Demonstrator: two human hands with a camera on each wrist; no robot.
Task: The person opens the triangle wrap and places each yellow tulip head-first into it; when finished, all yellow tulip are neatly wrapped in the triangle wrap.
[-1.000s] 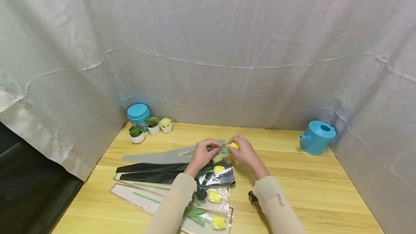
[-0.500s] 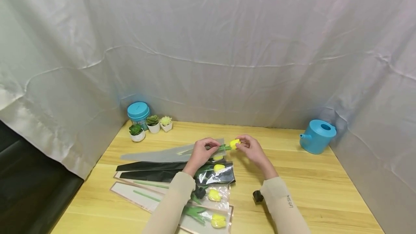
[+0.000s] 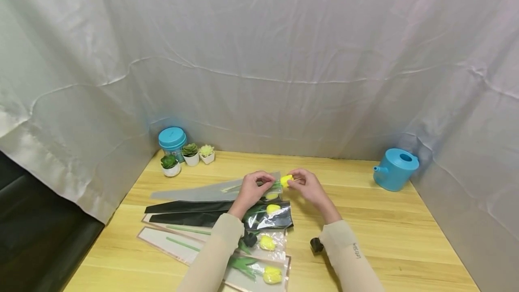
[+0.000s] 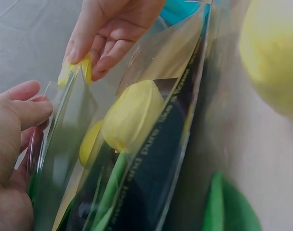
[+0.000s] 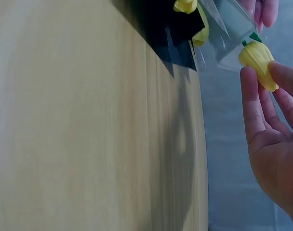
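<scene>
My right hand (image 3: 312, 188) pinches the bloom of a yellow artificial tulip (image 5: 257, 62) between thumb and fingertips. The tulip's green leaves and stem lie in the mouth of a clear-fronted grey flower sleeve (image 3: 190, 194), while the bloom is right at the opening. On the sleeve's near side, my left hand (image 3: 252, 190) pinches the plastic edge with thumb and fingers. In the left wrist view, both the left hand (image 4: 11, 139) and the sleeve's clear film (image 4: 72, 130) show close up. Nearer lies a black sleeve (image 3: 186, 207) with a yellow tulip (image 3: 273, 209) inside.
Two pale sleeves with pinkish borders, one of them the nearest sleeve (image 3: 154, 238), hold yellow tulips below my left forearm. Small potted succulents (image 3: 191, 154) and a blue lidded container (image 3: 172, 138) stand at back left. A blue watering can (image 3: 396, 170) stands at back right.
My right hand first slid back along the bloom to the right, then moved left, bringing the tulip closer to the sleeve's mouth. The left hand stayed at the sleeve edge.
</scene>
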